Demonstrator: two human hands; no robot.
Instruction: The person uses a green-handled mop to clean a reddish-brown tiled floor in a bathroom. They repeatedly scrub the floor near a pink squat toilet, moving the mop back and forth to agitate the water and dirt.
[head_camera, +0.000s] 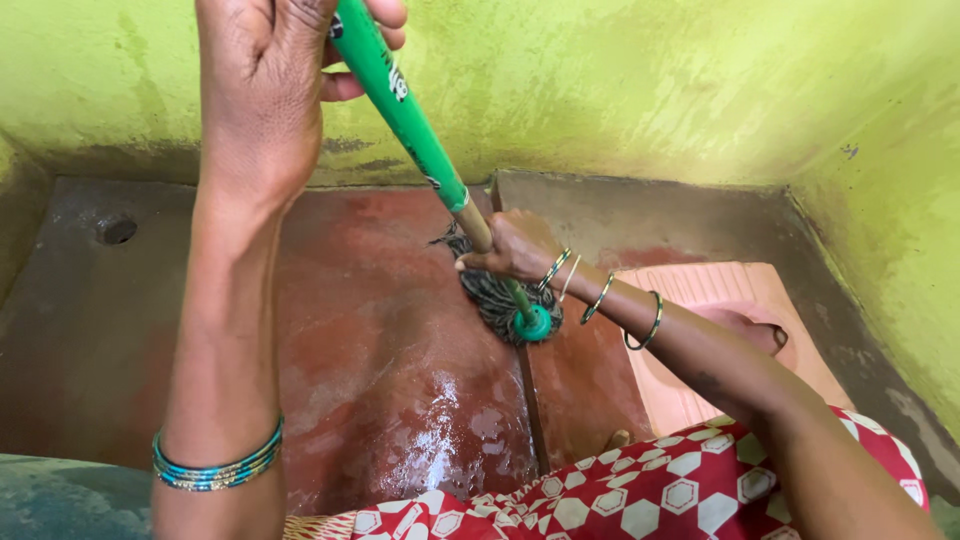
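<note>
My left hand (265, 85) is raised near the camera and grips the upper part of a green mop handle (400, 105). The handle slants down to the right. Lower down, my right hand (515, 248) holds the same handle where its wooden section shows. Just below that hand, the dark stringy mop head (492, 298) with a teal collar (535, 325) presses on the wet reddish floor (400, 380). Both wrists wear thin bangles.
Stained yellow-green walls (640, 90) close in the small room. A round drain hole (117, 230) sits at the far left of the floor. A terracotta squat toilet pan (705, 290) lies at the right. My red patterned garment (650, 495) fills the bottom edge.
</note>
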